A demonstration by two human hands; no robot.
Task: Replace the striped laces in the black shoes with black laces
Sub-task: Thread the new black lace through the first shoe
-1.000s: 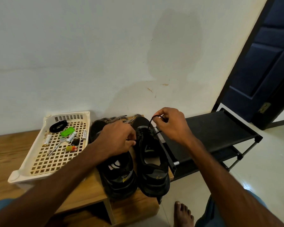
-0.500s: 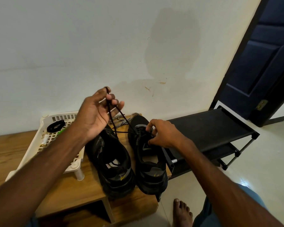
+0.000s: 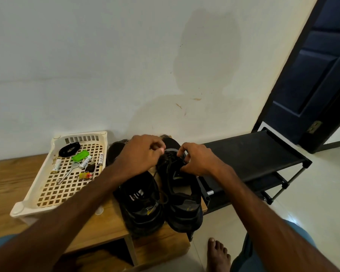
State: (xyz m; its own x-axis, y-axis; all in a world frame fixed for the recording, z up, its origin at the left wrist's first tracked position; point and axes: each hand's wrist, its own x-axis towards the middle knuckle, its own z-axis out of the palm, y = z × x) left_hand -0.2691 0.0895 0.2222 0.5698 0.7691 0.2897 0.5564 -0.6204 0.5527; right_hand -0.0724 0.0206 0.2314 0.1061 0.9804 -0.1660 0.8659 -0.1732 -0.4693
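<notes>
On the wooden bench (image 3: 12,179), which fills the frame from 9 to 6 o'clock, everything else rests except a black rack (image 3: 253,154) standing at 3 o'clock. A cream basket (image 3: 47,195) of small odds sits at 9 o'clock. Beside it at centre stand the left shoe (image 3: 139,203) and right shoe (image 3: 185,201), toes toward 12 o'clock. The left hand (image 3: 143,156) pinches the black lace (image 3: 164,199) between thumb and forefinger; the lace trails down between the shoes. The right hand (image 3: 198,160) curls its fingers round the right shoe's eyelet edge. Striped laces (image 3: 164,136) peek out at 12 o'clock behind the hands.
</notes>
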